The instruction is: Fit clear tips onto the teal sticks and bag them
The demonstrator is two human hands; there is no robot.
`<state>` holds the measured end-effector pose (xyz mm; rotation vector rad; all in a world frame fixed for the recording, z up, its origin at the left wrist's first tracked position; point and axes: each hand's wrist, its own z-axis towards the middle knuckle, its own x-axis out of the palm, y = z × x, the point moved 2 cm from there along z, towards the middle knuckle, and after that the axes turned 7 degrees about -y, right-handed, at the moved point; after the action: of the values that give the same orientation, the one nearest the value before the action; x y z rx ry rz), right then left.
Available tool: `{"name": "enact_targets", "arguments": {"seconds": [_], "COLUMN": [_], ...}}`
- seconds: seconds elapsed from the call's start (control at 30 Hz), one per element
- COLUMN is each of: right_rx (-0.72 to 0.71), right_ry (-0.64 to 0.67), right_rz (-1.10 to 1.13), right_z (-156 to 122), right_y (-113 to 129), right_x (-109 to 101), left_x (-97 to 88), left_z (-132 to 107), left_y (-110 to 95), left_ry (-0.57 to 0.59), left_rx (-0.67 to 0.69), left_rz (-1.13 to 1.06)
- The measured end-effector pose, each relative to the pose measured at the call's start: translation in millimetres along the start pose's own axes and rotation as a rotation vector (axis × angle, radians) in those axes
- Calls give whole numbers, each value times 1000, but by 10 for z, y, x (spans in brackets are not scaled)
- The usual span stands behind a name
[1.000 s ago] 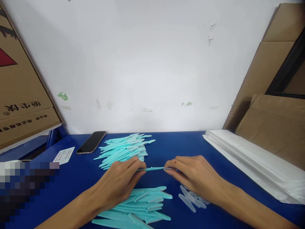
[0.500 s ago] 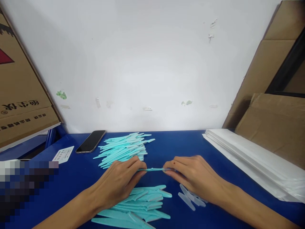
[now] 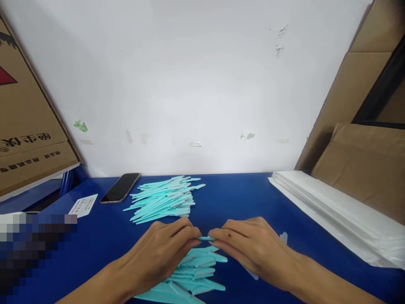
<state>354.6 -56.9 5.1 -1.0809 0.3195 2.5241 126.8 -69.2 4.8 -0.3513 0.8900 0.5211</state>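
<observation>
My left hand (image 3: 164, 249) pinches one end of a turquoise eyebrow razor (image 3: 206, 238), whose short middle stretch shows between the two hands. At its other end, the fingers of my right hand (image 3: 253, 242) are closed on it; that end is hidden by them. Just below the hands lies a loose pile of similar razors (image 3: 198, 272), partly covered by my left hand. Beneath and beside my right hand are a few translucent plastic caps (image 3: 284, 237), mostly hidden. A second, larger pile of razors (image 3: 167, 198) rests farther back.
A dark phone (image 3: 120, 188) and a printed white card (image 3: 83, 205) lie at the left of the blue table (image 3: 234, 194). White plastic sheets or bags (image 3: 335, 215) are stacked at the right. Cardboard (image 3: 363, 164) stands behind them, and a white wall (image 3: 202, 84) closes off the back.
Both hands have come closer together and slightly lower, so less of the razor shows between them. My right hand now covers most of the translucent caps.
</observation>
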Motion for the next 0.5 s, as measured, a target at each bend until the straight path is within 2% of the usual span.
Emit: {"name": "enact_targets", "arguments": {"seconds": [0.5], "right_rx": [36], "right_ry": [-59], "right_rz": [38], "right_z": [-46], "right_y": [59], "right_x": [29], "left_x": [-23], "left_z": [-23], "left_y": [-97], "left_ry": [-69], "left_rx": [9], "left_rz": [74]}}
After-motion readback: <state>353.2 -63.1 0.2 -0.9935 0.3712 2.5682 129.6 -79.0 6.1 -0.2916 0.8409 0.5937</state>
